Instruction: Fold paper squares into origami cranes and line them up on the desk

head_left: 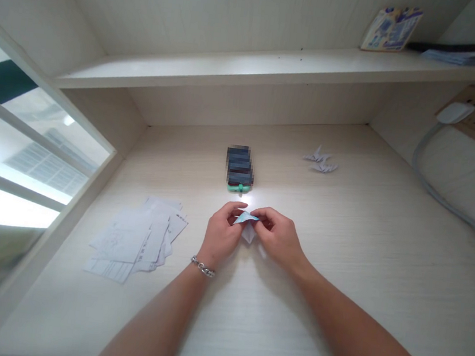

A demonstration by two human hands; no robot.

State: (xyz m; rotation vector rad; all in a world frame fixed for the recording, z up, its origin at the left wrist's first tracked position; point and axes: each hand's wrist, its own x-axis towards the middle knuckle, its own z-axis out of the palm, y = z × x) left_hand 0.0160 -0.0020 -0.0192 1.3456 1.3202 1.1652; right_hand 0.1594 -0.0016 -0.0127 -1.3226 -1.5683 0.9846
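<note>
Between my two hands is a small piece of folded paper [248, 233], white with a pale blue flap at the top. My left hand [223, 231] pinches its left side, thumb and fingers pressed together. On the other side my right hand [278, 235] grips the paper's right edge in the same way. Both hands are low over the desk, and part of the paper is hidden by the fingers. Just beyond them lies a dark, blurred-out phone-like object [240, 165] with a green lower end. Folded white paper pieces with pointed tips [321, 160] sit farther back to the right.
A loose stack of paper sheets [139, 238] lies to the left on the pale desk [370, 229]. Above runs a shelf [234, 65] bearing a small printed packet [392, 29]. At the right wall, a white plug [455, 113] with a grey cable [442, 206] sits in a socket.
</note>
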